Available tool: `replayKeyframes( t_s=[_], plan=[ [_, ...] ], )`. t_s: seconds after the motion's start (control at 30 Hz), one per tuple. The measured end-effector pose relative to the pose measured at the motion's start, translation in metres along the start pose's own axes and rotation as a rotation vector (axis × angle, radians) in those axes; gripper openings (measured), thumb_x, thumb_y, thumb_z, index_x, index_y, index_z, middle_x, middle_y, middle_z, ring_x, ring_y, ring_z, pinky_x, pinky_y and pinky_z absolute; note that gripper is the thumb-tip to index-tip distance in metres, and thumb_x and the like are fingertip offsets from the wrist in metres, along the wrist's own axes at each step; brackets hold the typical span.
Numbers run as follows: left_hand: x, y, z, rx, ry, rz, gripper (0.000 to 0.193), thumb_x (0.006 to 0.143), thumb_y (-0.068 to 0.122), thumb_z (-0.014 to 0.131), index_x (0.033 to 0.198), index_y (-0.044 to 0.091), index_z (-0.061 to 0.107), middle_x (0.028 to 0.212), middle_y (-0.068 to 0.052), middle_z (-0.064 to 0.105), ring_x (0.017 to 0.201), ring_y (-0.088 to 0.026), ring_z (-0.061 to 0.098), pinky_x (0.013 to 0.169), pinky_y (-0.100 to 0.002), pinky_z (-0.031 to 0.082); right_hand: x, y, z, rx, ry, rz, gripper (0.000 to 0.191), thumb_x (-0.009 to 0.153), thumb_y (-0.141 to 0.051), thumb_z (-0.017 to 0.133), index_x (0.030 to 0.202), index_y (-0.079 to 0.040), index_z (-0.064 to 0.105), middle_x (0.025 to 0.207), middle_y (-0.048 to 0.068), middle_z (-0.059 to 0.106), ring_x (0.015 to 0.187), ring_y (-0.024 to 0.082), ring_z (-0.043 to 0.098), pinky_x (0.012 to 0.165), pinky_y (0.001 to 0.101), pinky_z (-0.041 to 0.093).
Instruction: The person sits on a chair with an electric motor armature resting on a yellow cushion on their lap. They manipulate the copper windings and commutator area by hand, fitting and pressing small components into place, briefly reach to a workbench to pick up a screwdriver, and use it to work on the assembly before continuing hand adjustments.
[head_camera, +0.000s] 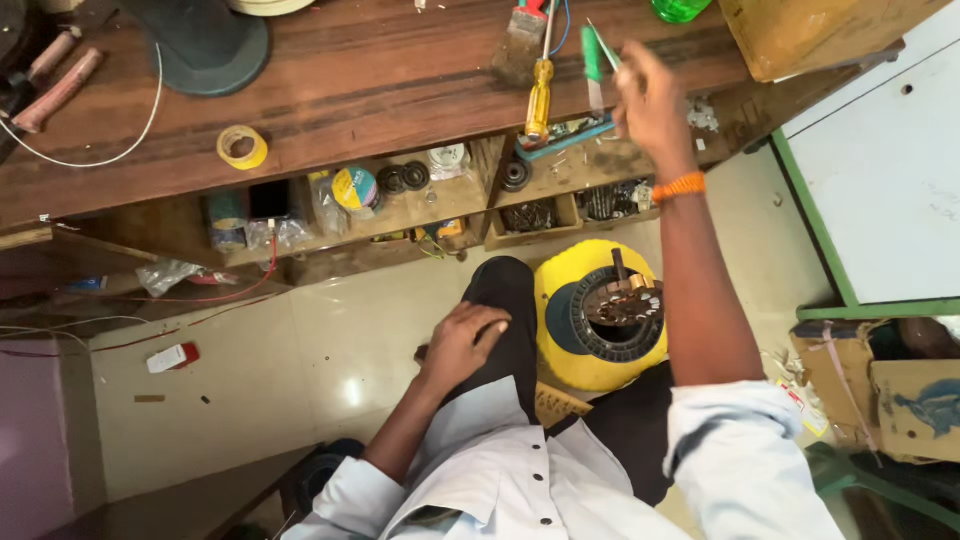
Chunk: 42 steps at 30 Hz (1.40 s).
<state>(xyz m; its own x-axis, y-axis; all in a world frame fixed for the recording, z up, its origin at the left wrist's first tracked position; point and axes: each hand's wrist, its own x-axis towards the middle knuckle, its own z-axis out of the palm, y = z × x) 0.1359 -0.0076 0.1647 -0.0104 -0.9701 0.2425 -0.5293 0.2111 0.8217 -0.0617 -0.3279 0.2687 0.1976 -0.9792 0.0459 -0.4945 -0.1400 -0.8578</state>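
My right hand (648, 100) is raised over the wooden workbench (350, 80) and is closed on a green-handled screwdriver (594, 60). A yellow-handled screwdriver (540, 98) lies on the bench just left of it, beside a worn paintbrush (520, 40). My left hand (462, 342) rests on my left knee in dark trousers, fingers curled loosely and holding nothing. Between my knees sits a yellow round motor housing (598, 312) with copper windings showing in its middle.
A roll of yellow tape (241, 147) and a white cable lie on the bench. An under-bench shelf (400, 200) holds tape rolls, bearings and small parts. A white cabinet with green frame (880, 180) stands right, cardboard boxes (900, 390) below it. A small red-and-white box (172, 357) lies on the tiled floor.
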Motion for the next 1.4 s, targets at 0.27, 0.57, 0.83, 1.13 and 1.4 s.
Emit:
replayKeyframes(
  t_s=[0.27,0.57,0.83,1.13,1.4],
  plan=[
    [-0.006,-0.017,0.019,-0.15,-0.096,-0.192,0.013,0.094,0.012,0.073,0.107,0.009,0.077,0.1,-0.009,0.077,0.087,-0.021,0.07,0.081,-0.033,0.056,-0.244,0.079,-0.043,0.347,0.367,-0.06,0.024,0.116,-0.015,0.059,0.125,0.004,0.069,0.094,0.008,0.07,0.075,0.012,0.062,0.066,0.0251,0.053],
    [0.026,0.002,0.058,-0.367,-0.294,-0.28,0.01,0.101,0.008,0.067,0.107,0.004,0.073,0.095,-0.007,0.075,0.089,-0.013,0.072,0.084,-0.028,0.055,-0.374,0.156,0.0,0.352,0.58,0.274,0.021,0.108,-0.016,0.063,0.116,0.003,0.07,0.116,0.008,0.07,0.099,0.011,0.066,0.086,0.0261,0.057],
    [0.083,0.015,0.109,-0.34,-0.204,-0.082,0.071,0.08,0.013,0.086,0.142,0.009,0.053,0.125,-0.012,0.07,0.118,-0.019,0.063,0.104,-0.035,0.048,-0.312,0.145,0.042,0.201,0.539,0.124,0.021,0.106,-0.012,0.064,0.121,0.001,0.07,0.117,0.01,0.07,0.094,0.011,0.061,0.079,0.0251,0.048],
    [0.087,0.02,0.178,-0.319,-0.015,-0.222,0.054,0.078,0.016,0.089,0.127,0.008,0.066,0.105,-0.009,0.079,0.096,-0.017,0.077,0.089,-0.031,0.059,-0.312,0.145,0.009,0.29,0.083,0.242,0.022,0.099,-0.016,0.067,0.114,0.0,0.071,0.085,0.0,0.071,0.077,0.005,0.065,0.068,0.0224,0.052],
    [0.074,-0.006,0.193,-0.431,0.039,-0.121,0.034,0.085,0.007,0.083,0.115,0.003,0.067,0.104,-0.009,0.078,0.096,-0.015,0.076,0.087,-0.029,0.059,-0.302,0.151,-0.055,0.423,0.249,0.342,0.02,0.099,-0.018,0.073,0.096,0.002,0.074,0.068,-0.006,0.054,0.057,0.002,0.04,0.051,0.0222,0.028]
  ],
)
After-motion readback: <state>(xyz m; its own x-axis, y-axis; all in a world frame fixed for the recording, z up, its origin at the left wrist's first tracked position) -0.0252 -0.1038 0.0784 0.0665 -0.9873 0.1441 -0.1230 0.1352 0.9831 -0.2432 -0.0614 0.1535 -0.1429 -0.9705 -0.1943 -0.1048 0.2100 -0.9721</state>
